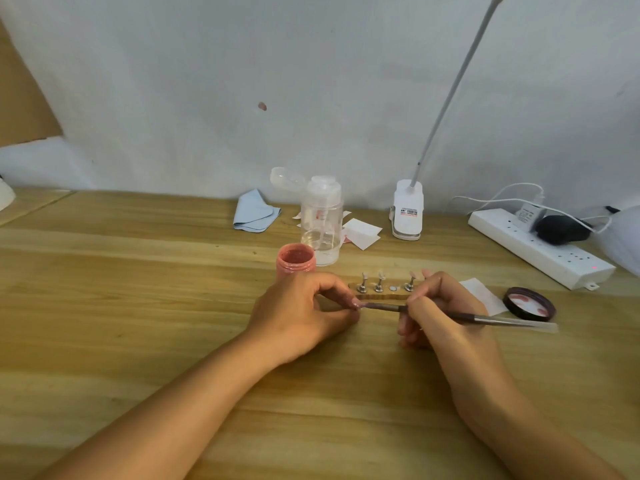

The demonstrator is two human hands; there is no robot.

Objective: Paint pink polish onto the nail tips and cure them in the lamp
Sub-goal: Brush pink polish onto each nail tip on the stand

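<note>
The left hand [301,313] curls its fingers round a small nail tip [358,305], pinched at the fingertips and nearly hidden there. The right hand [440,313] grips a brush [502,320] like a pen, and the bristles meet that tip at nine o'clock from its knuckles. To paint well, I would rest both wrists on the table [138,306], pull thin strokes from base to free edge, and keep polish off the skin. At twelve o'clock, just beyond the hands, a wooden holder [381,296] carries three more tips on pegs, with one socket bare. The open polish jar [296,259] stands at eleven o'clock and its lid [529,304] at three. A clip lamp [408,211] stands farther back at one.
</note>
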